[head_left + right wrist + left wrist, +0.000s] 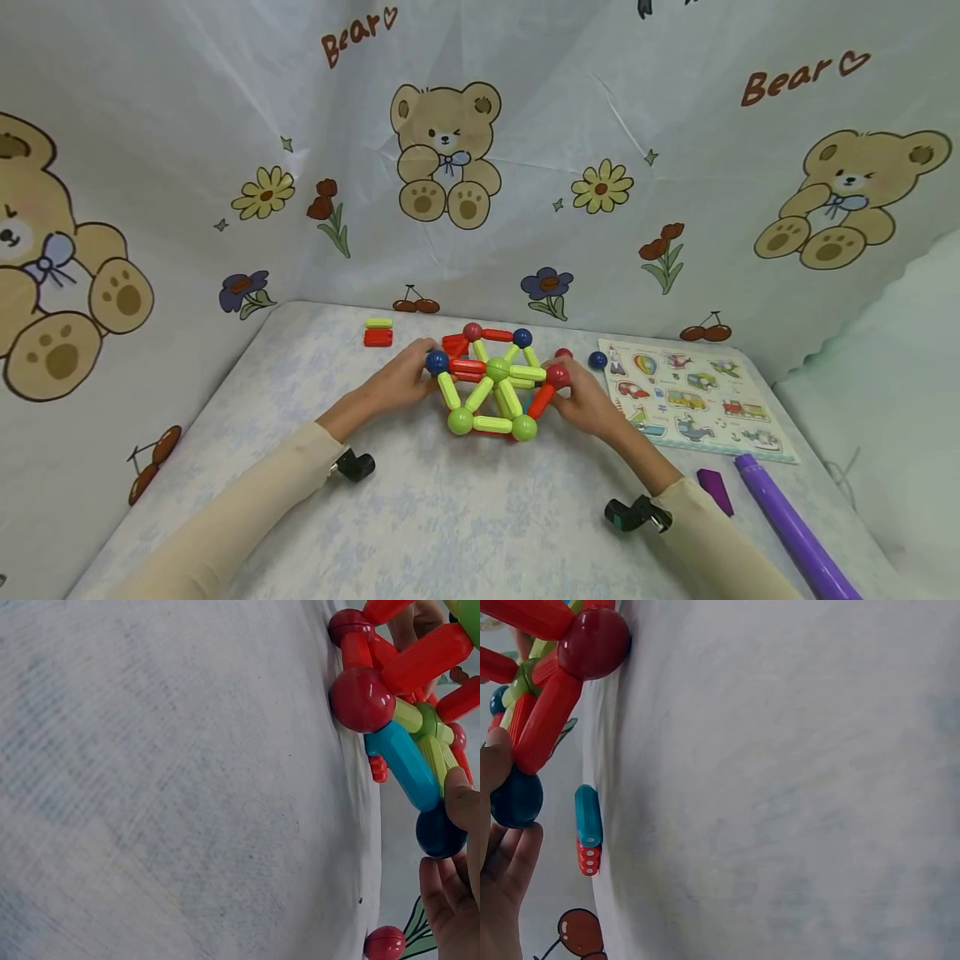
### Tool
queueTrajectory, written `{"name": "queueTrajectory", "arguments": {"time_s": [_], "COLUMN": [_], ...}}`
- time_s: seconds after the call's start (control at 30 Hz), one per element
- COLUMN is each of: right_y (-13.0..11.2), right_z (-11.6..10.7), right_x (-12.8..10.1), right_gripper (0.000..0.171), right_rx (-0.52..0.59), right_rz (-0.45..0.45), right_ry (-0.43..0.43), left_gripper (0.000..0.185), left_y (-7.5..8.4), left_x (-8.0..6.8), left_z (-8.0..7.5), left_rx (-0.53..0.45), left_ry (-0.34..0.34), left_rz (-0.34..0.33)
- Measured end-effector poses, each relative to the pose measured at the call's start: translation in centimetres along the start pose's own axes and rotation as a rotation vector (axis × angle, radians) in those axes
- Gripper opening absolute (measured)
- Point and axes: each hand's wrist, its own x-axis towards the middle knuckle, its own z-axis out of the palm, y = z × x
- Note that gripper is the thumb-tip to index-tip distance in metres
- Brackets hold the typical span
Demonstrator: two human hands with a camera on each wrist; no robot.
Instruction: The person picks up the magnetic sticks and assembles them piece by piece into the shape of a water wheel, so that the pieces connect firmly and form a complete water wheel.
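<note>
A structure of magnetic rods and balls (pixel 491 383), in red, yellow-green and blue, stands on the table's middle. My left hand (pixel 417 369) grips its left side, with fingers and thumb around a dark blue ball (pixel 516 799) at a red rod's end. My right hand (pixel 567 390) holds the right side by a red ball (pixel 557 374). In the right wrist view its fingers (pixel 450 889) curl by a dark blue ball (pixel 439 832) on a teal rod (pixel 401 761). A red ball (pixel 594 643) of the base touches the table.
A picture puzzle board (pixel 693 400) lies at the right, with a purple tube (pixel 791 529) and a purple piece (pixel 715 489) in front of it. Loose red and yellow-green rods (pixel 378 332) lie at the back left. A loose blue ball (pixel 597 360) sits beside the board. Bear-print cloth walls surround the table.
</note>
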Motion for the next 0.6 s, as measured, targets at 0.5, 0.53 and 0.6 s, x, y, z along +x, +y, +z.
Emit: {"name": "queueTrajectory", "arguments": {"time_s": [0.5,0.53,0.6], "right_y": [-0.25,-0.32,-0.44], "right_z": [0.33,0.38,0.47], "right_x": [-0.32,-0.40,-0.55], "right_gripper": [0.051,0.050,0.048], "right_rx": [-0.022,-0.020,-0.021], "right_rz": [-0.036,-0.037,-0.041], "right_ry": [0.064,0.068,0.076], "left_gripper": [0.046,0.047,0.049], "left_y": [-0.53,-0.48,-0.33], "left_x": [0.12,-0.02,-0.36], "left_z": [0.19,0.20,0.25], "left_rx": [0.099,0.110,0.129], "left_ry": [0.082,0.095,0.115], "left_rz": [0.216,0.233,0.260]}}
